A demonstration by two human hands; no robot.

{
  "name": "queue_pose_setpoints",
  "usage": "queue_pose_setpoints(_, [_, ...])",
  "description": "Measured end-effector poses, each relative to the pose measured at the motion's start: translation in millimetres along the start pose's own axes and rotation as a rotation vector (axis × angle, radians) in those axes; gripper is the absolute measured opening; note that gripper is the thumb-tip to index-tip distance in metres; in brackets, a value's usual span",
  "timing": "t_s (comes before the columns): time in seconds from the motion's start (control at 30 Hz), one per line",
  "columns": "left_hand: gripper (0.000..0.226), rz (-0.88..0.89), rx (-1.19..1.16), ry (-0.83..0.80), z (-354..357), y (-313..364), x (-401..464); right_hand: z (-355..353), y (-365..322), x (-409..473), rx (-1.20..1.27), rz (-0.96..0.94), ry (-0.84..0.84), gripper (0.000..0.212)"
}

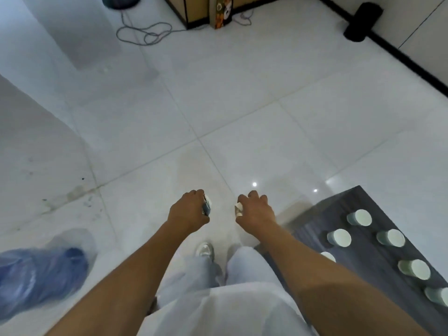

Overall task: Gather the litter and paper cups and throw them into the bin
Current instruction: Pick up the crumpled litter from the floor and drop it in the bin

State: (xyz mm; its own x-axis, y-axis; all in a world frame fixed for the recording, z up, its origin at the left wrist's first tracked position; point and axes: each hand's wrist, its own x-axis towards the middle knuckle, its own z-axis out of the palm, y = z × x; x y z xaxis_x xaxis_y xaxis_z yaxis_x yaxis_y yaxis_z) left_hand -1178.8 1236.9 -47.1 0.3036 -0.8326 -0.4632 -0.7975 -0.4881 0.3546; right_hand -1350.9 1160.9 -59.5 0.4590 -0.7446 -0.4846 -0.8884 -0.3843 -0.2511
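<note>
My one head-worn camera looks steeply down past my outstretched forearms at the glossy white tiled floor (242,105), wide-angled, from standing height.

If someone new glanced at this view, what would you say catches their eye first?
Most likely the two bare arms reaching forward over the white tiled floor, the left hand and right hand each gripping a small piece of litter. Next, the upside-down paper cups on the dark table at lower right, and the blue plastic bag at lower left.
</note>
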Motion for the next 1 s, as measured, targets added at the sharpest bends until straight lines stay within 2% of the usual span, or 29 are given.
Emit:
queue_pose_setpoints(0.23, [0.038,0.155,0.101,-0.063,-60.1,51.8,136.8,-67.9,22.7,96.4,0.06,0.051,0.003,0.033])
queue_pose_setpoints(0.4, [0.044,0.253,0.147,-0.065,-86.4,119.4,255.6,-122.1,69.9,197.9,0.061,0.119,0.01,0.037])
queue_pose_setpoints(0.67, [0.048,0.348,0.215,-0.107,-144.8,241.7,429.3,-247.0,157.2,340.7,0.116,0.215,0.073,0.04])
queue_pose_setpoints(0.83, [0.047,0.417,0.238,-0.128,-172.3,301.5,525.1,-309.8,204.2,420.0,0.126,0.265,0.059,0.041])
queue_pose_setpoints(1.0, [0.052,0.494,0.257,-0.159,-202.5,360.4,643.0,-376.1,253.6,521.4,0.165,0.326,0.115,0.043])
